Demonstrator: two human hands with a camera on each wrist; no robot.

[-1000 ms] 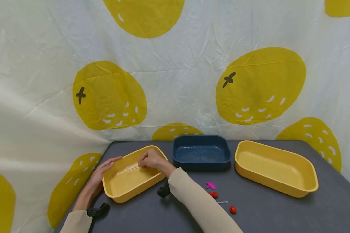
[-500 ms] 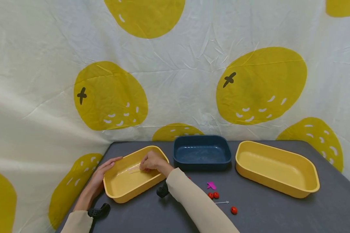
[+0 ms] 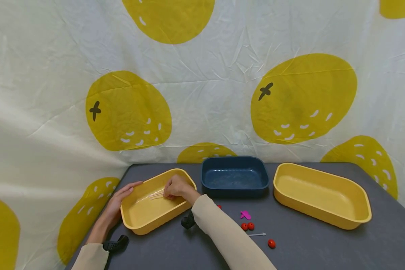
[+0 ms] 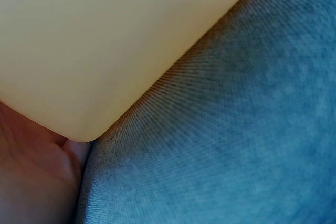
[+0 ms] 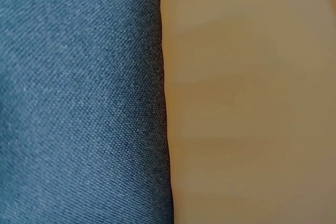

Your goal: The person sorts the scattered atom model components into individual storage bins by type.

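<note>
A yellow tray (image 3: pixel 145 224) stands at an angle on the left of the table. My left hand (image 3: pixel 116 200) lies along its left end, fingers extended and touching the rim; in the left wrist view the palm (image 4: pixel 31 166) is against the tray's outer wall (image 4: pixel 115 40). Inside the tray, my right hand (image 3: pixel 176 187) has its fingers curled down near the floor, pinching thin pale sticks (image 3: pixel 156 195) that jut out to the left. Its fingertips and the sticks' other ends are hidden. Only the tray's side (image 5: pixel 252 103) and the table show in the right wrist view.
A dark blue tray (image 3: pixel 235 192) stands at the back middle, a second yellow tray (image 3: pixel 310 212) at the right. On the grey table lie a pink piece (image 3: pixel 245 215), several small red balls (image 3: pixel 271 243) and a thin grey stick (image 3: pixel 257 234), partly behind my right forearm.
My right hand has shifted slightly right and lower within the tray, the pale sticks shifting with it. The left hand stays at the tray's end.
</note>
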